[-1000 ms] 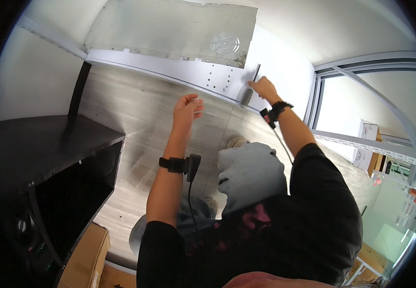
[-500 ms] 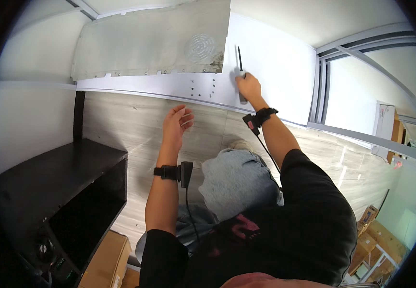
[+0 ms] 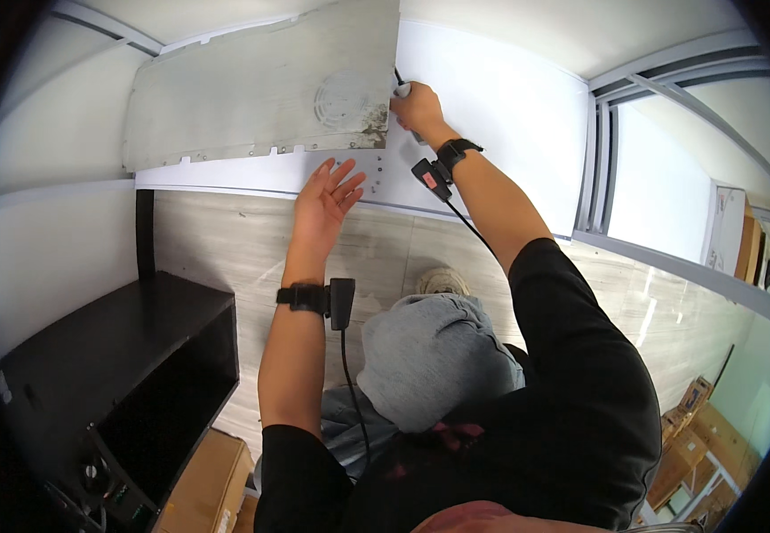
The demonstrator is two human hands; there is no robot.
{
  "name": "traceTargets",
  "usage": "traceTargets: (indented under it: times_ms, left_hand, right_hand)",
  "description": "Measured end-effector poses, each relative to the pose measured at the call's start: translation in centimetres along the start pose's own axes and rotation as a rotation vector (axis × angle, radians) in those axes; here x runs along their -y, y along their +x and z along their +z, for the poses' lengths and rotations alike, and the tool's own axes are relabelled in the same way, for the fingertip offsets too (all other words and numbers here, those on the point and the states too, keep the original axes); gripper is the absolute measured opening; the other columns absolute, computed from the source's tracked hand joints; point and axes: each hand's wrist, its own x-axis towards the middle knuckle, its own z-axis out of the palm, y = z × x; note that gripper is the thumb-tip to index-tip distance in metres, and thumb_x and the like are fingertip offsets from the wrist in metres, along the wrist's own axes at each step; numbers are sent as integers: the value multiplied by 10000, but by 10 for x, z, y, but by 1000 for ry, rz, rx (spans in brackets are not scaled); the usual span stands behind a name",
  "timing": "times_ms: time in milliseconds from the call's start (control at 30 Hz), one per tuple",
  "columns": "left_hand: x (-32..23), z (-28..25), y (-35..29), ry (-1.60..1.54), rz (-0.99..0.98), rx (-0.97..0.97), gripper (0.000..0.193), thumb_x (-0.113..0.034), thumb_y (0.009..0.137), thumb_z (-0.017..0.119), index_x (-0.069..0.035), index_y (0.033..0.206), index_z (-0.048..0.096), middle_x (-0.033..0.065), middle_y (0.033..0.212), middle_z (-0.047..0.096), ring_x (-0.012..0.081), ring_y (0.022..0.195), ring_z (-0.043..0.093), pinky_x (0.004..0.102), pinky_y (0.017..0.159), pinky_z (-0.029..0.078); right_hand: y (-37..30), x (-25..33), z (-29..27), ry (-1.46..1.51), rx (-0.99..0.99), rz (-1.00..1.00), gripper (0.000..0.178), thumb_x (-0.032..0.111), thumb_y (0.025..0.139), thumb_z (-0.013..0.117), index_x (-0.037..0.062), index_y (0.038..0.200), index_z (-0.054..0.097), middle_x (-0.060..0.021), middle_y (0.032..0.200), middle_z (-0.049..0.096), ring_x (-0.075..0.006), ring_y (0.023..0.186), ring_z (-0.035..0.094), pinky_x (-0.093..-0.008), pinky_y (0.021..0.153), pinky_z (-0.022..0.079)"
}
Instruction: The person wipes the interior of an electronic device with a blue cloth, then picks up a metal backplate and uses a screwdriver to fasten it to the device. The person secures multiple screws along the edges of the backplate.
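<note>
My right hand (image 3: 417, 108) is closed around a screwdriver (image 3: 403, 90), beside the right edge of a grey sheet-metal panel (image 3: 225, 98). The dark shaft points away from me, and the fingers cover most of the handle. The panel lies on a white tabletop (image 3: 491, 115) and has a round vent pattern and a stained near corner. My left hand (image 3: 324, 197) hovers over the table's front edge with fingers spread and nothing in it. Several small screws (image 3: 379, 170) lie on the white surface between the panel and the front edge, close to my left fingertips.
A black metal cabinet (image 3: 127, 320) with an open front stands at the lower left, a cardboard box (image 3: 203, 480) beside it. A grey metal frame (image 3: 669, 258) bounds the table on the right. More boxes (image 3: 691, 449) stand at the lower right.
My right hand has moved left and farther away with the screwdriver, up to the panel's edge. My left hand has reached forward to the table edge, its fingers spreading. The view has shifted slightly.
</note>
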Motion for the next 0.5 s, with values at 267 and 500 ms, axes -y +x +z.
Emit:
traceTargets:
  times_ms: [267, 500]
  left_hand:
    - [-2, 23, 31, -104, -16, -138, 257, -217, 968, 501, -11, 1119, 470, 131, 1103, 581, 288, 1067, 597, 341, 825, 533]
    - [-11, 33, 34, -116, 6, -170, 147, -148, 934, 569, -27, 1005, 526, 73, 939, 595, 214, 944, 622, 288, 752, 530]
  right_hand:
    - [21, 9, 19, -270, -104, 37, 311, 282, 761, 661, 42, 959, 664, -193, 1005, 665, -362, 939, 637, -420, 809, 513]
    - [-7, -7, -2, 574, 34, 60, 234, 155, 877, 579, -49, 991, 571, -167, 898, 659, -256, 788, 677, -344, 625, 537]
